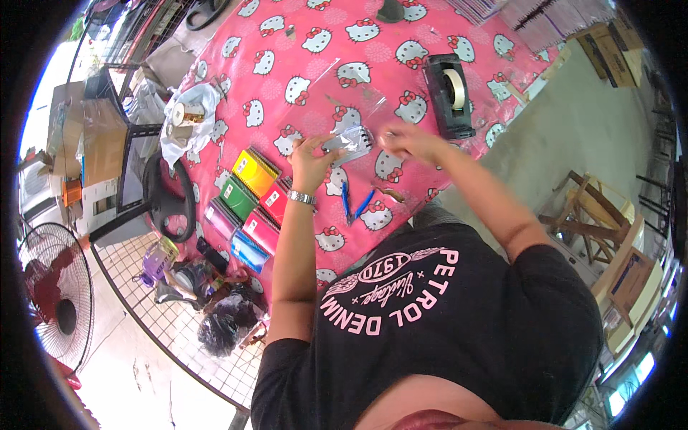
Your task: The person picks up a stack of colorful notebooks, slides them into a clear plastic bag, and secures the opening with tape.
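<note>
Over the pink tablecloth, my left hand [312,159] grips a small, shiny, clear plastic-wrapped thing [351,143] with dark marks like binding coils along its right end. What lies inside the plastic is hard to make out. Just right of that end is my right hand [403,140], its fingers curled together; whatever they pinch, if anything, is too small to tell. A clear plastic sheet or bag [358,102] lies flat beyond my hands. Nearer my body rest blue-handled pliers [356,205], their handles spread. Several spiral notebooks [256,172] in bright colours sit by my left forearm.
A black tape dispenser [450,97] with a roll of tape stands beyond my right hand. At the left are a white plastic bag [188,122] holding rolls, a black steering wheel [169,195], a wire rack [172,337] and a fan [57,301]. Wooden furniture [591,222] stands at the right.
</note>
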`<state>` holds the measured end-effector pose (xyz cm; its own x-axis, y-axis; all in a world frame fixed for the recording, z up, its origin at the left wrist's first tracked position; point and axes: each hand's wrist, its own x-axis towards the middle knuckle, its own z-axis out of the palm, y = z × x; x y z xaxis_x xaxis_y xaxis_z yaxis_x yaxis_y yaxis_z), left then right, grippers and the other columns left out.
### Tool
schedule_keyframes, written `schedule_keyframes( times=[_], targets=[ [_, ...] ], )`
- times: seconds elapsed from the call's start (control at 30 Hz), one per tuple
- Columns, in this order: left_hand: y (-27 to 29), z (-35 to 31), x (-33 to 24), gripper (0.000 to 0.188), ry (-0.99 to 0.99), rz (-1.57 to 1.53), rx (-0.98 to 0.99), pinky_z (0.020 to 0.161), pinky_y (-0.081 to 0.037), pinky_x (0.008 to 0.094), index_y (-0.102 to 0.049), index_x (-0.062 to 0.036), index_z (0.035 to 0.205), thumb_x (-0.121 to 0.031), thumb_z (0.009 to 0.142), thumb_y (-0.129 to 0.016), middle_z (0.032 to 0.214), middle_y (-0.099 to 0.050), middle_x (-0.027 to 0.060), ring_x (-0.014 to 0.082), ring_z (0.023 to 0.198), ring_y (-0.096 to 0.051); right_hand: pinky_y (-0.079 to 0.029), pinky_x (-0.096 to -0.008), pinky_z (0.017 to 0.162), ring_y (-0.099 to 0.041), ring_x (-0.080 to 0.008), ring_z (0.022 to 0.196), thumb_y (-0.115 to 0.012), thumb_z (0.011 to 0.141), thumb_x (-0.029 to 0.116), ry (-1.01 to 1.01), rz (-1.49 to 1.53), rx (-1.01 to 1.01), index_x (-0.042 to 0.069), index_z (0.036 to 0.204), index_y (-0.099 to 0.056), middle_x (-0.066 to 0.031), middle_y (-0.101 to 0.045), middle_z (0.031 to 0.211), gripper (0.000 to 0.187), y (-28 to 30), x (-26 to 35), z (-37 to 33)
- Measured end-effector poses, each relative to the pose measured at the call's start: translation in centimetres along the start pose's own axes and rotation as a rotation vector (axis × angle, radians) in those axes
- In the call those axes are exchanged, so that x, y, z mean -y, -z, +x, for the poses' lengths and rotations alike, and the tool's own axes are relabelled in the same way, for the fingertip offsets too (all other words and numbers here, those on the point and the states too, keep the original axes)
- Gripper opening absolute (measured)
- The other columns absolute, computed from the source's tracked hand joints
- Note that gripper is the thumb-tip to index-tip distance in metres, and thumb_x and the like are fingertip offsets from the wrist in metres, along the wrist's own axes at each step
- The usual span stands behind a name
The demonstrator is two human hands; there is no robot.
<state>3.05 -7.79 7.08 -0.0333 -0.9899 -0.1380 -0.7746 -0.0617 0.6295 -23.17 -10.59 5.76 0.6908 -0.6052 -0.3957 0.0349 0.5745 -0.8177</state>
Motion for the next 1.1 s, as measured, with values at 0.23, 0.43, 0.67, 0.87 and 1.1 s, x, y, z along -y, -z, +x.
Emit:
schedule_keyframes(
  times=[0.23, 0.43, 0.67, 0.87, 1.1],
  targets=[
    [0.1, -0.4, 0.0, 0.074, 0.086, -0.242, -0.043, 0.092, -0.025, 0.041, -0.052, -0.0179, 0.123, -0.03, 0.058, -0.084, 0.099, -0.068, -0.0021, 0.0169, 0.097, -0.053, -0.044, -0.0387, 0.059, -0.057, -0.0235, 0.065, -0.07, 0.067, 0.059, 0.07, -1.55, 0.437, 0.0, 0.077, -0.062, -0.0098, -0.06, 0.069, 0.06, -2.9, 9.9, 13.1],
    [-2.3, -2.8, 0.3, 0.062, 0.012, -0.334, -0.345, 0.08, -0.037, 0.0371, -0.042, -0.0085, 0.126, -0.025, 0.075, -0.074, 0.1, -0.065, 0.0017, 0.015, 0.088, -0.057, -0.046, -0.0386, 0.064, -0.061, -0.0243, 0.074, -0.074, 0.067, 0.054, 0.066, -1.085, 0.076, 0.003, 0.083, -0.063, -0.0125, -0.063, 0.076, 0.055, 2.0, 4.0, 13.3],
    [-8.9, -11.1, 2.7, 0.023, 0.647, -1.202, 0.372, 0.069, -0.046, 0.0275, -0.057, -0.0017, 0.099, -0.024, 0.093, -0.054, 0.09, -0.062, 0.0053, 0.0131, 0.077, -0.058, -0.047, -0.0401, 0.085, -0.056, -0.0291, 0.102, -0.074, 0.067, 0.028, 0.483, -1.61, 0.225, 0.014, 0.133, -0.042, -0.0108, -0.056, 0.113, 0.075, -9.2, 5.2, 7.4],
    [-4.7, -7.7, 0.8, 0.03, 0.182, -1.069, -0.118, 0.082, -0.047, 0.0291, -0.055, -0.0002, 0.11, -0.002, 0.081, -0.062, 0.106, -0.062, 0.0049, 0.0125, 0.093, -0.058, -0.046, -0.0402, 0.089, -0.055, -0.0295, 0.105, -0.073, 0.07, 0.018, 0.448, -1.081, 0.246, 0.014, 0.138, -0.035, -0.0115, -0.054, 0.117, 0.078, -3.1, 5.6, 3.7],
    [-1.3, -5.5, -0.9, 0.074, 0.162, -0.97, -0.02, 0.087, -0.046, 0.0278, -0.02, -0.0017, 0.141, 0.001, 0.079, -0.061, 0.126, -0.046, 0.0107, 0.0154, 0.105, -0.052, -0.046, -0.0408, 0.086, -0.056, -0.0317, 0.101, -0.068, 0.075, 0.042, 0.425, -1.041, -0.116, 0.006, 0.133, -0.042, -0.0181, -0.049, 0.12, 0.073, -4.9, 4.7, 2.9]
  ],
)
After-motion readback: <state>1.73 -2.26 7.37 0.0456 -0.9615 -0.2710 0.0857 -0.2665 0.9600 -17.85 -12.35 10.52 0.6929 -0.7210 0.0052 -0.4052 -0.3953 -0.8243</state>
